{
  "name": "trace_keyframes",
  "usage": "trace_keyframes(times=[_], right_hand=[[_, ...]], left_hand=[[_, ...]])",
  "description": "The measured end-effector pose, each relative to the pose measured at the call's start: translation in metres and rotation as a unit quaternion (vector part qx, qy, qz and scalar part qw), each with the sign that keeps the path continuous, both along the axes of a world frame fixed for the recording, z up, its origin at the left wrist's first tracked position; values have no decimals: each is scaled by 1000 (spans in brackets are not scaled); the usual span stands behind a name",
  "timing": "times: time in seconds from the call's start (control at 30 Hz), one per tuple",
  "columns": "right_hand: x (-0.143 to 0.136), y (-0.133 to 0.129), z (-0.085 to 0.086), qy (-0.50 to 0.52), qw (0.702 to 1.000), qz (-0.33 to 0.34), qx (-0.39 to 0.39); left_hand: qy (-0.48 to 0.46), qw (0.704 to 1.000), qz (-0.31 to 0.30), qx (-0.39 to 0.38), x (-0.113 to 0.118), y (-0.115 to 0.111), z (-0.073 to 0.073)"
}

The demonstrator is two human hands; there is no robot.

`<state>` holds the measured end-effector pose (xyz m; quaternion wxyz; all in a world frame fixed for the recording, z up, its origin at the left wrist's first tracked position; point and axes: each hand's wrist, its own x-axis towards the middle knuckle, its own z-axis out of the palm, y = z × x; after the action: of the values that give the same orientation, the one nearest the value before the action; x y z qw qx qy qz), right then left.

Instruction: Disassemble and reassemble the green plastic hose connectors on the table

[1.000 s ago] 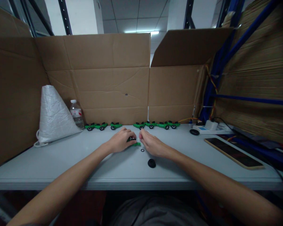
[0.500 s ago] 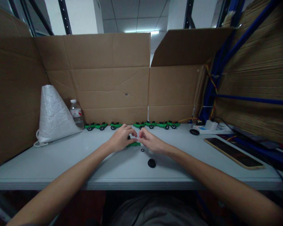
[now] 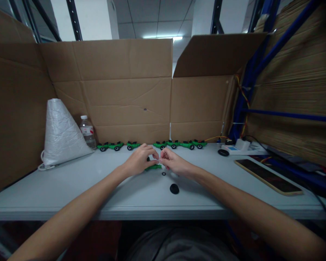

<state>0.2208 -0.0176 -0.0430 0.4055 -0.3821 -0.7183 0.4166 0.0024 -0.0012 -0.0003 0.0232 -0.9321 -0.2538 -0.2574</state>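
Note:
My left hand [image 3: 141, 159] and my right hand [image 3: 175, 163] meet fingertip to fingertip over the middle of the white table [image 3: 92, 183]. Both are pinched closed; whatever is between the fingertips is too small to make out. Under my left hand lies a green toy car piece [image 3: 154, 167], partly hidden by the fingers, with a dark wheel beside it. A small black ring [image 3: 163, 174] rests just in front of the hands. Nearer the table's front edge lies a black disc [image 3: 174, 189].
Several green toy cars [image 3: 174, 144] line the back by the cardboard wall [image 3: 125, 105]. At left stand a silver bag [image 3: 62, 134] and a bottle [image 3: 87, 132]. At right are a black round piece [image 3: 223, 153], a power strip [image 3: 250, 148] and a phone [image 3: 268, 177].

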Motion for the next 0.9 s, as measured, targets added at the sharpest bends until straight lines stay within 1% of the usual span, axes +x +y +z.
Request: trace_keyframes(times=[0.1, 0.43, 0.67, 0.9], right_hand=[[0, 2, -1, -3, 1000, -9, 5], [1, 0, 3, -6, 1000, -4, 9], [0, 10, -2, 13, 998, -45, 32], [2, 14, -3, -25, 999, 0, 45]], left_hand=[[2, 1000, -7, -3, 0, -1, 1], [0, 1000, -19, -16, 1, -6, 4], [-23, 1000, -7, 2, 1, -6, 4], [-26, 1000, 6, 13, 0, -3, 2]])
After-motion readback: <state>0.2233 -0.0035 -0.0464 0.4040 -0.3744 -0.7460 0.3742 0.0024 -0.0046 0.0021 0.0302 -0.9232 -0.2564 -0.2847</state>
